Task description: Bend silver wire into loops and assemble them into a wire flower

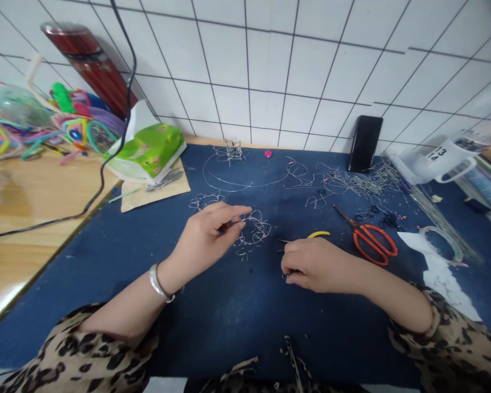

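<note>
My left hand [209, 236] pinches the left edge of a bent-wire ring [257, 228] dotted with small pink beads, its index finger stretched over the top. To the right, my right hand [317, 265] is closed low over the mat, fingers curled down. A small dark or shiny bit shows at its fingertips, too small to name. Partly behind that hand lie pliers with a yellow handle [319, 234]; their jaws point left. A similar beaded wire piece [204, 202] lies behind my left hand, and a small bent wire [243, 253] lies just below the ring.
Orange-handled scissors [374, 244] lie right of my right hand. Behind are a tangle of wires [364, 183], a wire frame [231, 152], a leaning phone [365, 143] and a white mug [450, 158]. A green tissue pack [149, 153] and black cable [102, 183] are at left.
</note>
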A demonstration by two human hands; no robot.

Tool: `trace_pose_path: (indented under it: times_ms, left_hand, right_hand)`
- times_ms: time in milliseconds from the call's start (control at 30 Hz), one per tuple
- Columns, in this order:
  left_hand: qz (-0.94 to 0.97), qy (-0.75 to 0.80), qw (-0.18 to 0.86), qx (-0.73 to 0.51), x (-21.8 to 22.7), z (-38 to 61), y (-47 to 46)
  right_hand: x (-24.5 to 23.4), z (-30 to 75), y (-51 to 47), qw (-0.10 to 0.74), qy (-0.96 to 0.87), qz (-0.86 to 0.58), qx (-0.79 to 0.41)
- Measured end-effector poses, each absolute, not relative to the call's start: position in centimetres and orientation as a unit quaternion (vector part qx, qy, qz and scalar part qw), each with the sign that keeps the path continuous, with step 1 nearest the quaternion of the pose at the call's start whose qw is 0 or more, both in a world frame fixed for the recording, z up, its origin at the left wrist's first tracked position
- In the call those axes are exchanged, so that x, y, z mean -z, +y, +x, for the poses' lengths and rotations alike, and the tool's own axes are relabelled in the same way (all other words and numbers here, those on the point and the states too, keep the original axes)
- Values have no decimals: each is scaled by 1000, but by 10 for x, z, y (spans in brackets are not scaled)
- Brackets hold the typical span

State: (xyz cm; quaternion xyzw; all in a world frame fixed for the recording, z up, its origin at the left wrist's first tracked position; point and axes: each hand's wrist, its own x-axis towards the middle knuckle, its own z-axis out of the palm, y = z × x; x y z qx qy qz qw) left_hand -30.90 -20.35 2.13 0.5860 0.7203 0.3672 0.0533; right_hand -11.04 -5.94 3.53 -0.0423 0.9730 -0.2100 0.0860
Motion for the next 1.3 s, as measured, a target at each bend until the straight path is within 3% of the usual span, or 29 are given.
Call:
trace_pose_path:
  times_ms: [400, 500, 667, 767, 933, 1300]
  left_hand:
    - [591, 708, 70, -380, -20, -305, -203]
    - [593, 703, 67, -386, -20, -303, -204]
    - [585, 702, 80, -399, -17, -299, -204]
    - [582, 703, 96, -399, -14, -297, -204]
    - [580, 701, 114, -399, -12, -292, -205]
    - [583, 697, 139, -394, -15, -286, -206]
  right_hand:
    - [-27, -111, -77, 30, 996, -75, 31]
    - [-27, -111, -73, -3, 994, -26, 106]
    - [-36, -116, -64, -73, 912, 132, 381]
    - [-37, -118, -63, -110, 850, 188, 479]
    - [-31, -119, -62, -148, 793, 213, 551]
    - [-29, -118, -70, -139, 703, 237, 656]
